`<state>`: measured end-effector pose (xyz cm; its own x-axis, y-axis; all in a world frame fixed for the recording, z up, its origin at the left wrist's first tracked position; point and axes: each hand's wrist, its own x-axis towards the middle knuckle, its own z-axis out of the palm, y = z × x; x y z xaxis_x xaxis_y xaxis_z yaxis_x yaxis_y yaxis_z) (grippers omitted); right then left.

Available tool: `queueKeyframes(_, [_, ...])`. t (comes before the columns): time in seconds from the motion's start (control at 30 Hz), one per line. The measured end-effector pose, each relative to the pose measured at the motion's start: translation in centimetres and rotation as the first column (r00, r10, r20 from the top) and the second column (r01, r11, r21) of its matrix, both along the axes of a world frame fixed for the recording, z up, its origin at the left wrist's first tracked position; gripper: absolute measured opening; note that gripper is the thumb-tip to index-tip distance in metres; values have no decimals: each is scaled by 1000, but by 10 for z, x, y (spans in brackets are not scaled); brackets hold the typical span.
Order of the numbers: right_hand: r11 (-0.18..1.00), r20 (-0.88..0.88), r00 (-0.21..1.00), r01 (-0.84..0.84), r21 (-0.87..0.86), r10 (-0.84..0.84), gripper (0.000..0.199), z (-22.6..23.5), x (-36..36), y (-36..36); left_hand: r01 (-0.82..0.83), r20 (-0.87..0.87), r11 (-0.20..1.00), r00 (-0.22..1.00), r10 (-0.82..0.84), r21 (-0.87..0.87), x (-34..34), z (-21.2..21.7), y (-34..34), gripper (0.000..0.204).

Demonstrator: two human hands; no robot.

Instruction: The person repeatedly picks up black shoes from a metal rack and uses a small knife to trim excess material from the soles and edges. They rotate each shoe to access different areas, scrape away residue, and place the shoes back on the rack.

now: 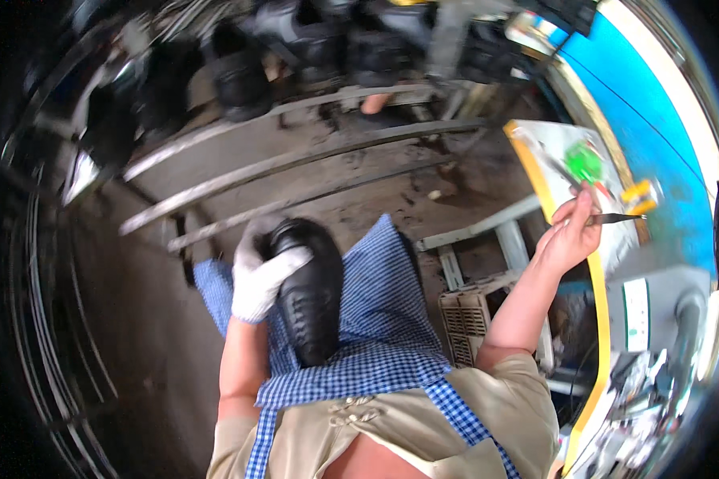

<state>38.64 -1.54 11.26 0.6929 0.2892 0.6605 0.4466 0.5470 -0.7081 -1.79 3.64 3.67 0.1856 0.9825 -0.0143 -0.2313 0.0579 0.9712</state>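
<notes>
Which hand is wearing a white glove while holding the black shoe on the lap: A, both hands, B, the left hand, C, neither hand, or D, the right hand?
B: the left hand, in a white glove, grips the black shoe on the checked apron, while the bare right hand holds a thin tool off to the side.

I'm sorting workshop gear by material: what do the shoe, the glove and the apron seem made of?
The black shoe looks like smooth leather or a leather-like synthetic, with a soft sheen. The white glove on the left hand looks like matte knit fabric. The blue checked apron looks like thin woven cloth that folds and drapes.
</notes>
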Motion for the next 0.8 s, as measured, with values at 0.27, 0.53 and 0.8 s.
queueKeyframes(0.27, [730, 360, 721, 669, -139, -592, 17, 23, 167, 1, -36, -13, 998, 999, 37, 55, 9, -13, 5, 50])
queueKeyframes(0.53, [675, 501, 628, 729, -112, -595, 44, -2, 193, 7, -34, -1, 999, 999, 34, 39, -3, -5, -1, 53])
queueKeyframes(0.8, [619, 248, 640, -455, -640, 727, 36, -17, -89, 25, 10, 8, 1000, 1000, -10, 19, -13, 16, -4, 57])
